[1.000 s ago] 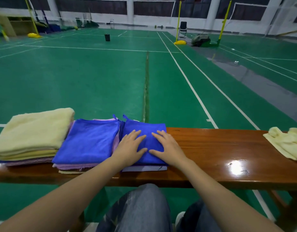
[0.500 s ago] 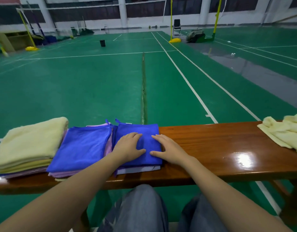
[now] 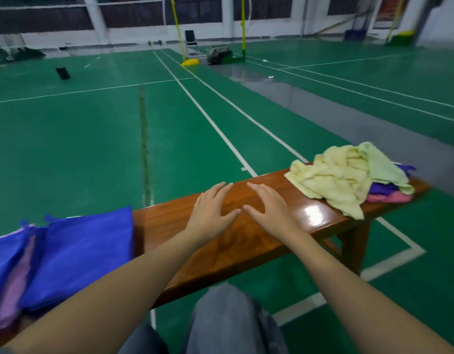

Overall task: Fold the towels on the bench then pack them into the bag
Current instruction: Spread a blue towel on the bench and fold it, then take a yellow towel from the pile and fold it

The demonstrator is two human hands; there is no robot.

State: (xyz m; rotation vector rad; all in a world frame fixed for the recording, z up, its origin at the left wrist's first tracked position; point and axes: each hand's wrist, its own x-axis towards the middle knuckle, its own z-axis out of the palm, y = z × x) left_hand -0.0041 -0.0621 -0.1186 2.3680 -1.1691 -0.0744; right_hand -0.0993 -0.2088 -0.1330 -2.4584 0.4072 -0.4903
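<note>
A long wooden bench (image 3: 236,241) runs across in front of me. Folded blue towels (image 3: 77,254) lie stacked on its left part, with a lilac towel (image 3: 14,290) showing between the stacks. At the right end sits a loose heap of pale yellow towels (image 3: 335,177), with a light green towel (image 3: 384,164), a purple one (image 3: 381,189) and a pink one (image 3: 389,198) under it. My left hand (image 3: 212,213) and my right hand (image 3: 268,210) are side by side over the bare wood in the middle, fingers straight and spread, holding nothing. No bag is close by.
Green sports-court floor (image 3: 93,149) with white lines stretches beyond the bench. A dark bag (image 3: 218,54) and a chair (image 3: 191,40) stand far off by yellow net posts. A small black bin (image 3: 63,72) sits on the far left. My knees are below the bench edge.
Both hands have left the folded blue towel and moved right to the bare middle of the bench. My view has swung right, bringing the unfolded heap into sight.
</note>
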